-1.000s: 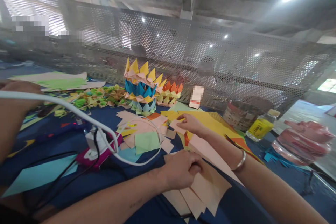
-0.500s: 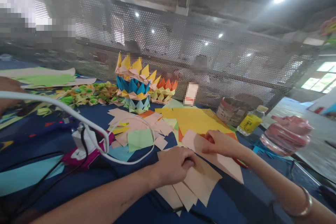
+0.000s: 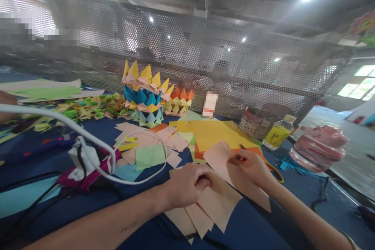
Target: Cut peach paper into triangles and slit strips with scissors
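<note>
My left hand [image 3: 189, 185] has its fingers curled and presses on a fanned stack of pale pink paper pieces [image 3: 224, 199] on the dark blue tablecloth. My right hand [image 3: 252, 168] is closed, its fingertips at the right edge of a longer pink paper strip [image 3: 216, 160]. A yellow loop [image 3: 277, 172] shows behind the right wrist and a thin dark tip pokes out above the fingers; they look like two ends of scissors, mostly hidden by the hand. Orange and yellow sheets [image 3: 219, 134] lie just beyond.
Folded-paper crowns [image 3: 143, 93] stand ahead, beside a heap of folded scraps [image 3: 96, 105]. Pink and green cut pieces [image 3: 150, 156] lie left of centre. A white cable [image 3: 58, 113] arches over a purple power strip [image 3: 84, 175]. Rightward are a yellow-labelled bottle [image 3: 278, 133] and pink jug [image 3: 319, 148].
My right hand has risen slightly off the pink strip, and the dark tip and yellow loop now show. My left hand stays on the stack. The view has shifted a little.
</note>
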A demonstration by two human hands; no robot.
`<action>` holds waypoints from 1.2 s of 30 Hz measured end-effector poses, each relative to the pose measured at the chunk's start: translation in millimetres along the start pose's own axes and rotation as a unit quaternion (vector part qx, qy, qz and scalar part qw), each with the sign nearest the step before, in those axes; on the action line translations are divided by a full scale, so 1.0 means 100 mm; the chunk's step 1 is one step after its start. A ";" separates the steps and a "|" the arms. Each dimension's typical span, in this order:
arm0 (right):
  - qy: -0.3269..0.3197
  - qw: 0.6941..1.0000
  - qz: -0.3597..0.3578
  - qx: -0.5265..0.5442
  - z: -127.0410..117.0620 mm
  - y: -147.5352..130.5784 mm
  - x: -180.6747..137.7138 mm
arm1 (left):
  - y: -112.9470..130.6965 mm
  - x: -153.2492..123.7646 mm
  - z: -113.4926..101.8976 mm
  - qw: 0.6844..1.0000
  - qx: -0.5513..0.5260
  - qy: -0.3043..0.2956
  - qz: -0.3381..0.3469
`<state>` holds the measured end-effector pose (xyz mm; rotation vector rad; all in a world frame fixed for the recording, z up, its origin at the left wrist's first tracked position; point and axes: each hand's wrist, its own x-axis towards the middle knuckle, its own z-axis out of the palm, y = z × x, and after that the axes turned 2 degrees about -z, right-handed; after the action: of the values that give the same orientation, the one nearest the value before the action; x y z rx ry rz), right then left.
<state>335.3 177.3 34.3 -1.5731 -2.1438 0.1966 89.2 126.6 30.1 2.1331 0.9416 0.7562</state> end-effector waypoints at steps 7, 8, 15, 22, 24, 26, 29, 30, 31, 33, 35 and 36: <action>0.175 0.977 -0.082 0.093 -0.20 -0.26 -0.09 | -0.02 0.01 0.02 1.000 0.012 0.011 -0.007; 0.225 0.966 -0.078 0.095 -0.28 -0.31 -0.10 | -0.02 0.01 0.03 1.000 0.012 0.012 -0.006; 0.217 0.971 -0.100 -0.014 -0.50 -0.32 -0.04 | -0.02 0.01 0.03 1.000 0.002 0.004 -0.007; 0.072 0.983 -0.162 -0.036 0.02 -0.13 0.09 | 0.00 0.01 0.00 1.000 -0.002 0.013 0.015; 0.078 0.986 -0.145 -0.024 0.09 -0.09 0.11 | -0.01 0.01 0.00 1.000 -0.003 0.016 0.012; 0.073 0.989 -0.131 -0.008 0.13 -0.06 0.11 | -0.01 0.00 -0.01 1.000 -0.003 0.014 0.006; 0.064 0.992 -0.107 0.005 0.12 -0.06 0.10 | 0.00 0.00 -0.01 1.000 0.005 0.006 -0.001; 0.063 0.993 -0.097 0.008 0.11 -0.07 0.10 | 0.01 0.00 -0.02 1.000 0.008 0.003 -0.004; 0.062 0.994 -0.089 0.012 0.10 -0.07 0.09 | 0.01 0.00 -0.02 1.000 0.011 -0.001 -0.008; 0.057 0.995 -0.080 0.022 0.09 -0.08 0.08 | 0.03 0.00 -0.02 1.000 0.014 -0.007 -0.014; 0.049 0.995 -0.081 0.029 0.08 -0.08 0.08 | 0.03 0.00 -0.02 1.000 0.017 -0.007 -0.021; 0.049 0.995 -0.082 0.029 0.08 -0.08 0.08 | 0.03 0.00 -0.02 1.000 0.019 -0.005 -0.024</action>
<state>323.1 183.0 32.5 -1.3397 -2.1583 0.1231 89.2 125.6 33.7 2.1372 1.0050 0.7096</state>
